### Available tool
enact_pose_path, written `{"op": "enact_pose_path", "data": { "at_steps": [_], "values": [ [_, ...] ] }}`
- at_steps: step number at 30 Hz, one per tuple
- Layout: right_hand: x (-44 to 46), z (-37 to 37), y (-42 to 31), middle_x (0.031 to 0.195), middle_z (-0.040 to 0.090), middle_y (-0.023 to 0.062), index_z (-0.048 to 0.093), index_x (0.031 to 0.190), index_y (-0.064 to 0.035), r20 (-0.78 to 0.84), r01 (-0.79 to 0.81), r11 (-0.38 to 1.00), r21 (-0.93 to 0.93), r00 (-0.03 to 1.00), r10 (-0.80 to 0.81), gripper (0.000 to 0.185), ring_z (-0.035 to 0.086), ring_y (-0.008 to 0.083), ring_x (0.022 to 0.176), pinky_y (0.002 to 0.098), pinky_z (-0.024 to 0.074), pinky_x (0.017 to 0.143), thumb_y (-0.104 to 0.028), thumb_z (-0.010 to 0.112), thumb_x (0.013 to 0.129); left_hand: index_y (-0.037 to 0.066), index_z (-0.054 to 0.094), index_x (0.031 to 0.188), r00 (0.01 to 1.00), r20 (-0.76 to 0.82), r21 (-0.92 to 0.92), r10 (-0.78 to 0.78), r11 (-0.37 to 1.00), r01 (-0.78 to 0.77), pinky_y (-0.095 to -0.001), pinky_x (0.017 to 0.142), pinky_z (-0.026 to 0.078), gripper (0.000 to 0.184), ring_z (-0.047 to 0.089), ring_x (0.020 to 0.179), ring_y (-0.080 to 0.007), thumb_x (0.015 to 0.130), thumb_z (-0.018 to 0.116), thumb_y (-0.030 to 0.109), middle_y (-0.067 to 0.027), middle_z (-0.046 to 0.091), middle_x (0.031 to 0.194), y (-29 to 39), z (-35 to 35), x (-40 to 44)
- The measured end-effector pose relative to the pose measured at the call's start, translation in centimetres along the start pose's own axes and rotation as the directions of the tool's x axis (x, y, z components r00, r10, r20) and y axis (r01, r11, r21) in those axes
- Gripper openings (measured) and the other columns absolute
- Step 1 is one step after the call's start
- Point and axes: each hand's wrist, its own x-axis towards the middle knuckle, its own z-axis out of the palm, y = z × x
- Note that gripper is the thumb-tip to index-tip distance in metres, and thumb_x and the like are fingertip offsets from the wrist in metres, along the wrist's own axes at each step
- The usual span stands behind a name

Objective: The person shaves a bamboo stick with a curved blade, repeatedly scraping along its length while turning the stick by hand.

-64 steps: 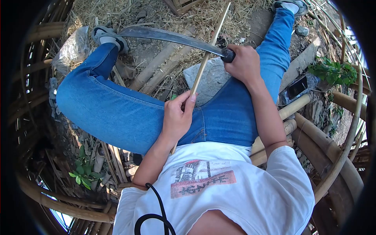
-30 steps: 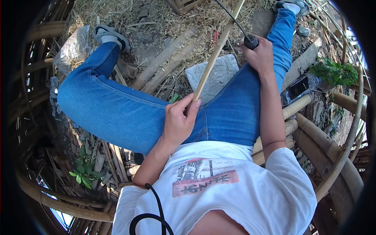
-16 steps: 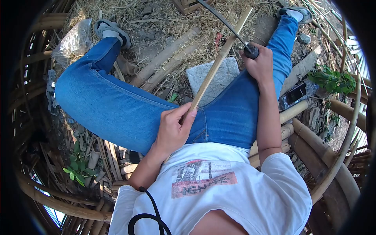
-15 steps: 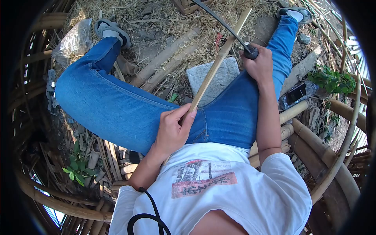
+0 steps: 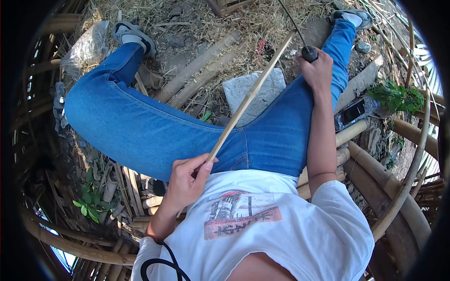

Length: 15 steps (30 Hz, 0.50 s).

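Note:
My left hand (image 5: 187,180) is closed around the lower part of a long, pale bamboo strip (image 5: 251,96), near my waist. The strip slants up and away to the right, over my thigh and a flat stone block (image 5: 241,91). My right hand (image 5: 317,72) grips the black handle of a knife (image 5: 294,22) beside my right leg. Its long, thin blade points away from me and shows almost edge-on, running out of the top of the view. The blade is just right of the strip's far tip; whether they touch I cannot tell.
Bamboo poles (image 5: 197,70) lie on ground strewn with shavings. A phone (image 5: 353,112) on clear plastic is to the right, near a leafy plant (image 5: 398,96). More bamboo poles (image 5: 389,178) flank my seat. A plastic bag (image 5: 89,49) lies by my left foot.
My left hand has drawn the bamboo strip down and left toward my waist. My right hand has shifted slightly right, and the knife blade has swung to the right, now appearing thinner.

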Motion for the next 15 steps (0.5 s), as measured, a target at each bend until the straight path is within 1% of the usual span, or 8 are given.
{"op": "enact_pose_path", "data": {
  "at_steps": [2, 5, 8, 11, 12, 14, 15],
  "values": [
    [0.3, -0.2, 0.3, 0.071, 0.068, 0.0197, 0.073, 0.085, -0.0008, 0.039, -0.047, 0.999, 0.017, 0.998, 0.046, 0.026, 0.068, 0.0387, 0.070, 0.0431, 0.0523, 0.067, -0.025, 0.077, 0.075, -0.005, 0.071, 0.105, 1.000, 0.011, -0.007, -0.017, 1.000, 0.017, -0.0245, 0.046, 0.026, 0.021, 0.037, 0.051, -0.0012, 0.102, 0.055, 0.009, 0.0057, 0.043, 0.056, -0.1, 0.0, -0.4],
    [-0.4, 0.2, -0.1, 0.070, 0.067, 0.0192, 0.073, 0.084, -0.0009, 0.028, -0.051, 0.994, 0.092, 0.998, 0.048, 0.025, 0.067, 0.0385, 0.069, 0.0424, 0.0518, 0.066, -0.024, 0.077, 0.076, -0.005, 0.070, 0.107, 1.000, 0.011, -0.037, -0.029, 0.999, 0.030, -0.0238, 0.046, 0.028, 0.024, 0.039, 0.051, -0.0018, 0.104, 0.053, 0.011, 0.0052, 0.044, 0.056, -0.4, 0.3, 0.0],
    [-0.6, 0.2, -0.4, 0.067, 0.066, 0.0184, 0.071, 0.081, -0.0003, 0.014, 0.020, 0.999, 0.026, 1.000, -0.020, 0.025, 0.067, 0.0369, 0.065, 0.0428, 0.0505, 0.063, -0.024, 0.077, 0.076, -0.004, 0.069, 0.112, 0.999, 0.029, -0.117, -0.023, 0.993, 0.026, -0.0233, 0.046, 0.031, 0.028, 0.041, 0.050, -0.0030, 0.106, 0.049, 0.015, 0.0037, 0.047, 0.056, -0.5, 0.8, 0.8],
    [-0.7, 0.0, -0.6, 0.063, 0.064, 0.0168, 0.067, 0.076, 0.0004, 0.035, -0.010, 1.000, 0.002, 0.999, 0.010, 0.027, 0.063, 0.0352, 0.058, 0.0426, 0.0483, 0.060, -0.024, 0.077, 0.077, -0.003, 0.064, 0.121, 0.996, 0.083, -0.207, -0.039, 0.977, 0.056, -0.0228, 0.047, 0.036, 0.032, 0.044, 0.049, -0.0040, 0.109, 0.045, 0.019, 0.0016, 0.051, 0.059, -1.2, 0.6, 1.4],
    [-0.8, -0.3, -0.9, 0.062, 0.063, 0.0159, 0.066, 0.075, 0.0005, 0.032, 0.002, 1.000, -0.006, 0.999, -0.002, 0.026, 0.062, 0.0331, 0.056, 0.0419, 0.0475, 0.059, -0.024, 0.077, 0.077, -0.003, 0.062, 0.124, 0.993, 0.109, -0.236, -0.046, 0.969, 0.071, -0.0226, 0.047, 0.038, 0.033, 0.045, 0.049, -0.0043, 0.110, 0.043, 0.020, 0.0008, 0.052, 0.060, -1.3, 0.5, 1.6],
    [-1.0, -1.1, -1.8, 0.059, 0.061, 0.0142, 0.065, 0.074, 0.0005, 0.025, 0.031, 0.999, -0.023, 0.999, -0.030, 0.026, 0.058, 0.0291, 0.052, 0.0405, 0.0459, 0.056, -0.022, 0.077, 0.077, -0.002, 0.056, 0.132, 0.993, 0.094, -0.313, -0.078, 0.944, 0.104, -0.0219, 0.048, 0.039, 0.034, 0.047, 0.051, -0.0042, 0.110, 0.042, 0.020, 0.0000, 0.053, 0.063, -1.0, 0.6, 1.8],
    [-1.2, -1.5, -2.5, 0.056, 0.057, 0.0120, 0.063, 0.071, 0.0007, 0.017, 0.044, 0.999, 0.025, 0.999, -0.044, 0.026, 0.052, 0.0229, 0.049, 0.0372, 0.0432, 0.054, -0.019, 0.077, 0.078, -0.002, 0.053, 0.136, 0.992, 0.087, -0.354, -0.091, 0.928, 0.117, -0.0216, 0.048, 0.040, 0.036, 0.048, 0.052, -0.0041, 0.111, 0.042, 0.021, -0.0003, 0.054, 0.064, -0.9, 0.6, 2.0]
  ]
}}
